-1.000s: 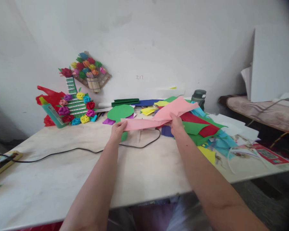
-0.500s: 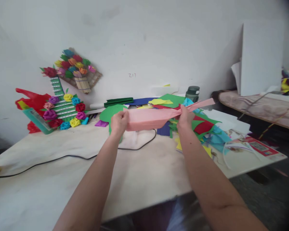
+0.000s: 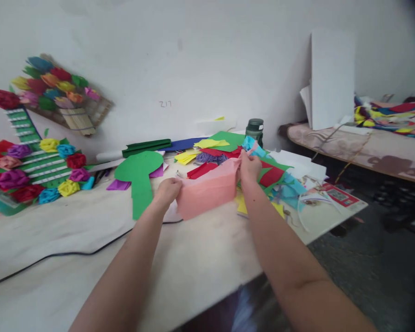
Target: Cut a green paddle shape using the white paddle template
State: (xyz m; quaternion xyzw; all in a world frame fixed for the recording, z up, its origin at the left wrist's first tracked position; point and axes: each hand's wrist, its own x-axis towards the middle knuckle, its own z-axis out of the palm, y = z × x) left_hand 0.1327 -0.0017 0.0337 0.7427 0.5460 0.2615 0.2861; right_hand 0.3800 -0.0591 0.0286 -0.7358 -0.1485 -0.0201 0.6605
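A strip of pink crepe paper [image 3: 209, 191] is stretched between my two hands, above the table. My left hand [image 3: 169, 191] pinches its left end, fingers closed on the edge. At the other end my right hand [image 3: 249, 168] grips the paper where it is gathered, and a small pink end pokes up beyond the fingers. Left of my left hand lies a green paper cutout [image 3: 140, 180] with a round top and a straight stem. Red paper [image 3: 202, 170] and a purple crinkled bundle [image 3: 211, 157] lie behind the strip.
Colourful paper flowers on a green striped frame [image 3: 38, 157] stand at the left. A dark bottle [image 3: 255, 130] stands at the back. Paper scraps [image 3: 273, 175] crowd the table's right side. A black cord [image 3: 90, 253] crosses the table [image 3: 197, 267].
The pink paper has been lowered and its sheet hangs wider open, with less tail past my right hand. My hands are closer together. The view has swung right.
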